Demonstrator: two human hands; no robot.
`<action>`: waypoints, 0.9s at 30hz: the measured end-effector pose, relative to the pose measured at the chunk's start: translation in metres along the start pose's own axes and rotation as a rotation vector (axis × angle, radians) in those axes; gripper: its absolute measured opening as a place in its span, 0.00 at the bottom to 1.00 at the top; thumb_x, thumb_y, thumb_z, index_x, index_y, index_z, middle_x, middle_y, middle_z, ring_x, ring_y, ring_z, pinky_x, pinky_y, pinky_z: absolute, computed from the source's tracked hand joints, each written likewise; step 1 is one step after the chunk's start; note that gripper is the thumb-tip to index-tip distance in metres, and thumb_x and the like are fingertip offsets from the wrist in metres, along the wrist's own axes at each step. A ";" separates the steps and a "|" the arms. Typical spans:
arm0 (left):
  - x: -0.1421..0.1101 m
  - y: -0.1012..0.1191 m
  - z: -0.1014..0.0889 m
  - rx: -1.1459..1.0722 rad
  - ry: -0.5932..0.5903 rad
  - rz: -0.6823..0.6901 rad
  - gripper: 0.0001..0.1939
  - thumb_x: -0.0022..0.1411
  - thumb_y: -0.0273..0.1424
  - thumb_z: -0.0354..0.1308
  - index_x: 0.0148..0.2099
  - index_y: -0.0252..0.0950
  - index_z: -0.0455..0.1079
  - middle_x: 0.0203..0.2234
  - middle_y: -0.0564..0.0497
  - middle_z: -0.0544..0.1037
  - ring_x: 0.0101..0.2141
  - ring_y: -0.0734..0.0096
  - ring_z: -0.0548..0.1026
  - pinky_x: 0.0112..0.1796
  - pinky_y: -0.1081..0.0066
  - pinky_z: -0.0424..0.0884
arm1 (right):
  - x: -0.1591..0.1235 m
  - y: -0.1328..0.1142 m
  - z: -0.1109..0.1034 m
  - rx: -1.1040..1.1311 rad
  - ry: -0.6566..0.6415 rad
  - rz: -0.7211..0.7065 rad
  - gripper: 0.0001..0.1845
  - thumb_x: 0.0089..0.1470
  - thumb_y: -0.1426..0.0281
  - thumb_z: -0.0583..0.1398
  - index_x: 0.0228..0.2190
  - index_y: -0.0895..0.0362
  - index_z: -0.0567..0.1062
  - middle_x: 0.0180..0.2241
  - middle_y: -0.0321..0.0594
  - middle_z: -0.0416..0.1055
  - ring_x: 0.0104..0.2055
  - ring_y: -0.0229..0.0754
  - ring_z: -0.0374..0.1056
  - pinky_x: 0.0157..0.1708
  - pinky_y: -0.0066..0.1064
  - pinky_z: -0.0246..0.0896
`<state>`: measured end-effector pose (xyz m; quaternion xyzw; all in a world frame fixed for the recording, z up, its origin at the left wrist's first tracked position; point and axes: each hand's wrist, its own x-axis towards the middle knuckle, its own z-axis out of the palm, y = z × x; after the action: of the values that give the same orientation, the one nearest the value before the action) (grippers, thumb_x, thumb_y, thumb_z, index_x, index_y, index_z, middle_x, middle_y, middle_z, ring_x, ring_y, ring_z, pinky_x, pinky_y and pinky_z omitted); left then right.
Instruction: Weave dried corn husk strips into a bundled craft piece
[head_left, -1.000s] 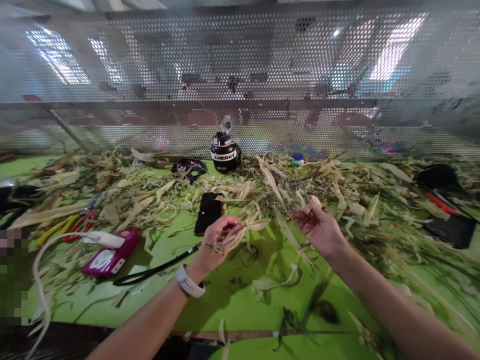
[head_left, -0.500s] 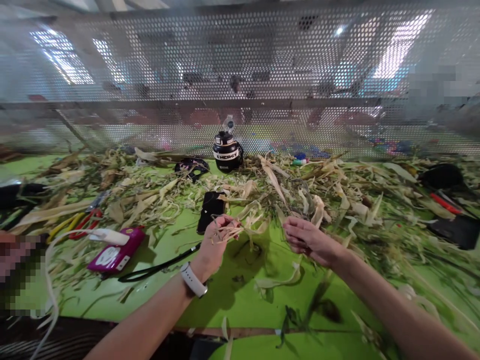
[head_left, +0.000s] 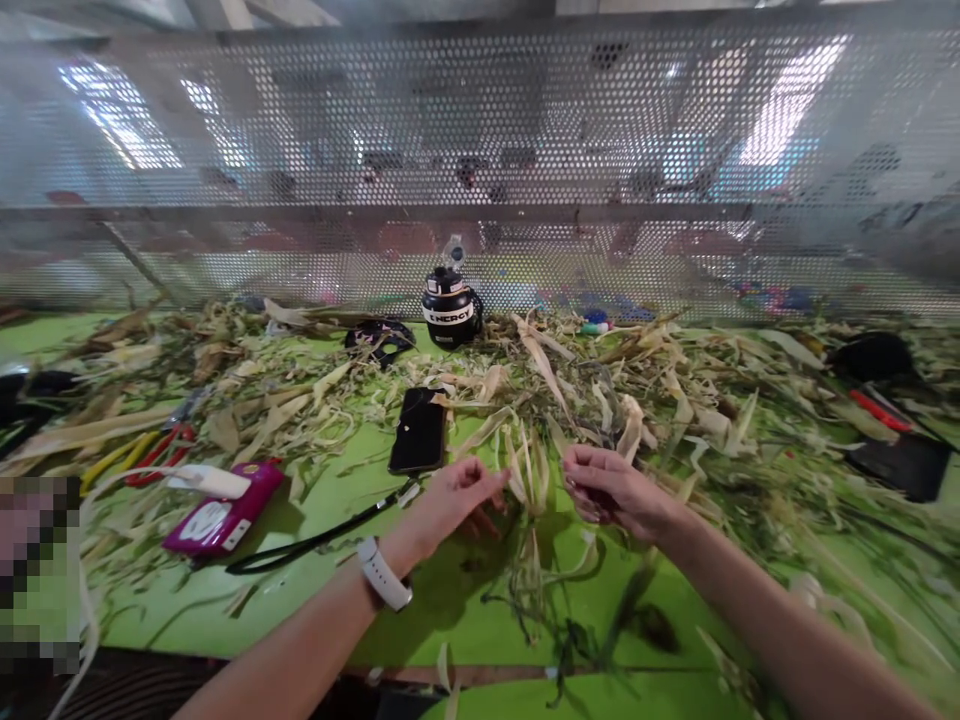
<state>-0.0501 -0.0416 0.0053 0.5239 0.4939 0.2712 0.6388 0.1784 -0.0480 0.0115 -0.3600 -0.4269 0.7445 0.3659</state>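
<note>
A bundle of pale dried husk strips (head_left: 531, 485) lies between my two hands on the green tabletop. Just left of it is my left hand (head_left: 466, 492), its thumb and fingers bent and apart, with no strip visibly held. My right hand (head_left: 613, 488) is closed on the other side, fingertips pressed together. A pale husk piece shows by those fingertips, but whether they hold it is hidden. Below the bundle, thin dark green stems (head_left: 574, 645) lie near the table's front edge.
Dried husks (head_left: 300, 400) cover much of the table. A black phone (head_left: 417, 430), black strap (head_left: 315, 540), magenta power bank (head_left: 225, 508), red-handled pliers (head_left: 161, 455) and black bottle (head_left: 448, 310) lie or stand around. A perforated metal panel (head_left: 480, 120) rises behind.
The strips that were in my left hand now lie apart from it, to its right. My left hand has moved slightly right and down, fingers loosened. My right hand has barely moved.
</note>
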 end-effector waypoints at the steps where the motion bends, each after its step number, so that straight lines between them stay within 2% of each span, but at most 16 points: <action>1: -0.001 -0.001 0.004 0.074 -0.001 0.057 0.19 0.51 0.48 0.59 0.33 0.37 0.64 0.26 0.50 0.75 0.19 0.72 0.71 0.18 0.74 0.60 | 0.000 0.001 0.001 0.018 0.001 -0.019 0.16 0.48 0.63 0.64 0.23 0.58 0.65 0.16 0.29 0.61 0.15 0.27 0.53 0.15 0.20 0.47; 3: -0.004 -0.004 0.012 0.203 -0.008 0.166 0.21 0.50 0.47 0.61 0.39 0.37 0.66 0.24 0.52 0.73 0.20 0.72 0.69 0.20 0.73 0.61 | 0.001 0.001 0.005 0.074 0.017 -0.073 0.14 0.48 0.63 0.65 0.24 0.58 0.66 0.17 0.30 0.64 0.17 0.29 0.58 0.17 0.21 0.53; 6: -0.005 -0.011 0.021 0.365 -0.071 0.267 0.31 0.49 0.44 0.62 0.54 0.39 0.63 0.22 0.54 0.71 0.22 0.72 0.68 0.22 0.74 0.60 | 0.000 -0.002 0.010 0.153 0.035 -0.166 0.13 0.48 0.64 0.65 0.26 0.57 0.67 0.20 0.32 0.67 0.21 0.32 0.63 0.22 0.23 0.59; 8: -0.003 -0.015 0.024 0.464 -0.100 0.324 0.31 0.51 0.43 0.61 0.57 0.40 0.63 0.21 0.55 0.71 0.21 0.73 0.66 0.22 0.74 0.59 | -0.003 -0.007 0.013 0.175 0.028 -0.209 0.12 0.49 0.64 0.64 0.26 0.57 0.67 0.22 0.33 0.68 0.23 0.33 0.65 0.25 0.24 0.61; 10: -0.001 -0.019 0.024 0.551 -0.074 0.398 0.21 0.56 0.40 0.57 0.51 0.39 0.69 0.22 0.53 0.72 0.22 0.73 0.66 0.23 0.74 0.59 | -0.008 -0.013 0.016 0.173 0.016 -0.242 0.11 0.50 0.65 0.63 0.27 0.57 0.67 0.23 0.34 0.68 0.24 0.33 0.65 0.26 0.25 0.61; 12: 0.000 -0.020 0.022 0.607 -0.038 0.467 0.13 0.59 0.37 0.53 0.41 0.38 0.74 0.23 0.50 0.74 0.24 0.72 0.67 0.26 0.73 0.60 | -0.013 -0.022 0.017 0.144 0.023 -0.286 0.10 0.50 0.65 0.63 0.27 0.56 0.67 0.23 0.34 0.67 0.24 0.33 0.64 0.26 0.26 0.61; 14: 0.000 -0.019 0.020 0.620 -0.021 0.505 0.11 0.59 0.36 0.52 0.35 0.38 0.74 0.24 0.50 0.74 0.25 0.71 0.68 0.26 0.73 0.60 | -0.018 -0.033 0.016 0.103 0.078 -0.348 0.11 0.48 0.63 0.64 0.26 0.55 0.66 0.23 0.33 0.65 0.23 0.34 0.62 0.26 0.27 0.62; 18: -0.001 -0.010 0.015 0.542 0.036 0.558 0.10 0.59 0.35 0.53 0.35 0.39 0.75 0.26 0.50 0.76 0.27 0.69 0.70 0.28 0.73 0.61 | -0.023 -0.058 0.014 0.008 0.207 -0.428 0.14 0.45 0.61 0.65 0.25 0.53 0.66 0.23 0.33 0.64 0.25 0.35 0.62 0.29 0.30 0.64; 24: 0.005 -0.003 0.000 0.469 0.161 0.576 0.08 0.56 0.35 0.57 0.34 0.37 0.75 0.26 0.49 0.77 0.25 0.71 0.70 0.26 0.75 0.62 | -0.006 -0.097 0.003 -0.237 0.176 -0.448 0.10 0.49 0.62 0.63 0.28 0.55 0.69 0.30 0.36 0.71 0.33 0.37 0.68 0.38 0.33 0.68; 26: 0.007 -0.003 -0.006 0.434 0.199 0.571 0.08 0.55 0.35 0.58 0.32 0.36 0.75 0.24 0.50 0.76 0.24 0.72 0.69 0.26 0.76 0.62 | 0.005 -0.107 -0.006 -0.375 0.238 -0.409 0.12 0.48 0.62 0.63 0.29 0.56 0.69 0.35 0.40 0.71 0.35 0.38 0.69 0.37 0.33 0.68; 27: 0.008 -0.003 -0.008 0.419 0.219 0.569 0.09 0.55 0.36 0.58 0.31 0.36 0.75 0.23 0.50 0.76 0.24 0.72 0.69 0.26 0.76 0.62 | 0.008 -0.112 -0.012 -0.461 0.325 -0.374 0.11 0.48 0.63 0.63 0.30 0.57 0.69 0.37 0.40 0.71 0.34 0.38 0.70 0.33 0.32 0.68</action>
<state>-0.0549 -0.0329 0.0002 0.7275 0.4386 0.3854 0.3602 0.2110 0.0047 0.1057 -0.4627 -0.5787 0.4814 0.4683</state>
